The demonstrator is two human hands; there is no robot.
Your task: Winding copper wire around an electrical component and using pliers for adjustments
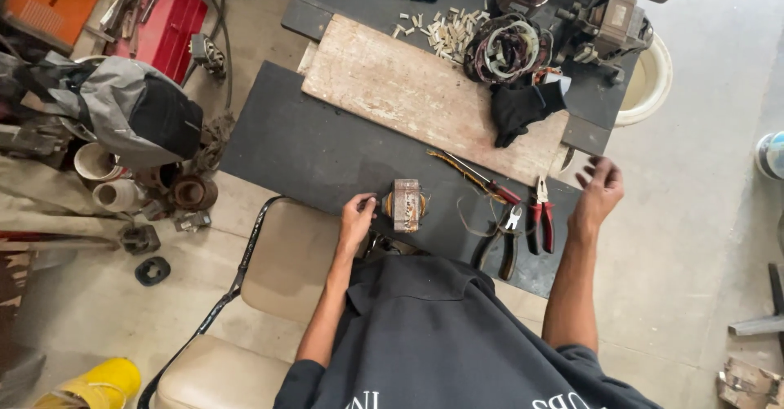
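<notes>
My left hand (356, 215) rests against the left side of a small motor stator (406, 205) with copper windings, standing on the dark mat (310, 151). Off the mat's right edge, my right hand (599, 190) hovers with fingers spread, holding nothing. Nearest to it lie red-handled pliers (541, 217) and black-handled pliers (506, 237). A red-handled screwdriver (486, 182) and loose copper wire (469, 213) lie between the stator and the pliers.
A worn wooden board (408, 90) lies across the mat, with a black glove (523, 107) at its right end. Beyond are coil bundles (505, 48), small paper strips (445, 29), a motor (608, 25) and a white bucket (653, 82). Clutter and a beige stool (290, 258) sit at left.
</notes>
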